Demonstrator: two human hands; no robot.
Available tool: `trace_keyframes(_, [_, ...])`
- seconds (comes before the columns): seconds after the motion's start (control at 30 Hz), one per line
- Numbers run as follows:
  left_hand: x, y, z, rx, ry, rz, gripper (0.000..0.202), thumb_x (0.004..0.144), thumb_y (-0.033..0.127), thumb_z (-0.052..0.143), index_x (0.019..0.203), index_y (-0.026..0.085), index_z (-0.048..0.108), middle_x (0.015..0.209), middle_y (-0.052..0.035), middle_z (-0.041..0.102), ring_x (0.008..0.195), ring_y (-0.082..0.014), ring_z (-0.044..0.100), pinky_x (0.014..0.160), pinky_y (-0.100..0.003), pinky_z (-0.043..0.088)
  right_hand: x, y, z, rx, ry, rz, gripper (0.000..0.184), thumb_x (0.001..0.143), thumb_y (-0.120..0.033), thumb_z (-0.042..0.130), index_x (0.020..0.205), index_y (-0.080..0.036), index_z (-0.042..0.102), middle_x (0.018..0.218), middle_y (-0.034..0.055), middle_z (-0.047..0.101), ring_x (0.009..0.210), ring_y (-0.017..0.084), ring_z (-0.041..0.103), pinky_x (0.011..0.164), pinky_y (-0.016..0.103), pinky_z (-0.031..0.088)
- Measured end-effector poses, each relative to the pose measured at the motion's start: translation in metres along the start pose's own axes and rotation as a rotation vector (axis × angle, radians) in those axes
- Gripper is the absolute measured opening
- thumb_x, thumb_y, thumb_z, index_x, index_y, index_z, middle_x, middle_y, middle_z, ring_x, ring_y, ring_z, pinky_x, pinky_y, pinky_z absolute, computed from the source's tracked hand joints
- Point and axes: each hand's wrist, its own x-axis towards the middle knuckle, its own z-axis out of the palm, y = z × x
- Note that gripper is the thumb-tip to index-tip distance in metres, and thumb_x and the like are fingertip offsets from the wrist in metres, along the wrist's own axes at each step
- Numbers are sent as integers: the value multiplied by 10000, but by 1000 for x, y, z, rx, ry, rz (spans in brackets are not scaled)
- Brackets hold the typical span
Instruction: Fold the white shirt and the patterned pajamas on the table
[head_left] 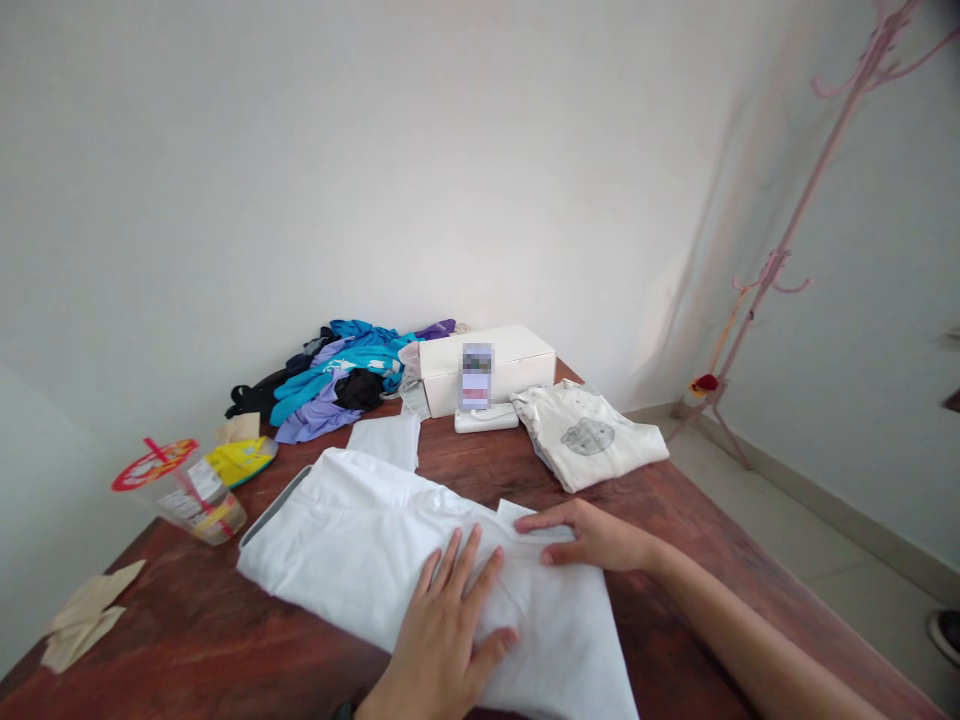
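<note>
A white garment (352, 545) lies spread on the dark wooden table (675, 500), partly folded. My left hand (450, 630) rests flat on it with the fingers spread, pressing the cloth down. My right hand (589, 535) lies on the garment's upper right part, fingers stretched along a folded edge. Neither hand holds anything.
A folded cream shirt (589, 435) with a grey print lies at the back right. A white box (487, 365) and a heap of blue, purple and black clothes (337, 385) sit against the wall. A plastic cup (187, 490) with a red lid and paper scraps (82, 620) are at left. A pink coat stand (780, 250) is on the right.
</note>
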Motion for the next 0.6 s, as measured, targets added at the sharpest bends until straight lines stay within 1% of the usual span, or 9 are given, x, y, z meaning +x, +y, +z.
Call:
trace_keyframes(0.1, [-1, -1, 4, 30, 15, -48, 739, 1000, 607, 450, 1616, 252, 249, 1632, -103, 354, 1463, -323, 393, 1102, -467, 427, 1, 6, 2, -28, 45, -37, 494, 850, -487, 736, 1284, -255, 709, 1328, 65, 696, 1238, 323, 639, 1106, 477, 453])
trace_keyframes(0.17, [-2, 0, 7, 35, 31, -76, 700, 1016, 571, 443, 1611, 247, 265, 1629, -89, 365, 1471, -309, 384, 1118, -465, 411, 2, 7, 2, -94, 95, -68, 462, 849, -477, 739, 1246, -240, 734, 1320, 80, 699, 1248, 323, 632, 1116, 484, 442])
trace_keyframes(0.27, [-4, 1, 14, 35, 70, -117, 649, 1029, 521, 446, 1602, 257, 292, 1626, -75, 375, 1478, -311, 371, 1139, -486, 381, 2, 0, 3, -220, 194, -71, 418, 867, -445, 721, 1216, -217, 751, 1360, 114, 670, 1267, 323, 616, 1125, 497, 426])
trace_keyframes(0.33, [-5, 2, 19, 48, 100, -144, 618, 1032, 498, 453, 1593, 278, 317, 1624, -66, 379, 1476, -328, 370, 1140, -518, 366, -2, -9, 10, -270, 277, -46, 422, 898, -437, 678, 1252, -213, 730, 1399, 126, 640, 1294, 316, 592, 1141, 504, 407])
trace_keyframes(0.4, [-6, 2, 23, 71, 131, -181, 578, 1037, 465, 451, 1581, 302, 345, 1622, -55, 383, 1472, -343, 373, 1140, -552, 348, -11, -17, 27, -317, 398, -8, 447, 936, -441, 617, 1323, -227, 683, 1473, 123, 574, 1359, 310, 530, 1171, 511, 370])
trace_keyframes(0.5, [-6, 1, 26, 92, 159, -231, 535, 1046, 398, 432, 1570, 304, 373, 1619, -60, 386, 1469, -352, 374, 1143, -584, 317, -36, -18, 68, -440, 600, 75, 475, 985, -455, 518, 1418, -278, 601, 1632, 77, 367, 1497, 311, 339, 1223, 523, 286])
trace_keyframes(0.53, [-6, 0, 27, 90, 161, -236, 529, 1047, 374, 424, 1569, 303, 375, 1621, -63, 383, 1468, -350, 374, 1145, -585, 311, -46, -14, 83, -485, 620, 105, 484, 989, -472, 505, 1435, -302, 583, 1658, 51, 313, 1528, 320, 268, 1234, 538, 258])
trace_keyframes(0.6, [-6, 0, 27, 79, 154, -238, 527, 1045, 331, 412, 1569, 312, 372, 1625, -63, 376, 1467, -347, 377, 1147, -588, 303, -65, -6, 108, -569, 567, 175, 510, 979, -524, 504, 1462, -364, 545, 1666, 2, 285, 1557, 351, 152, 1237, 596, 205])
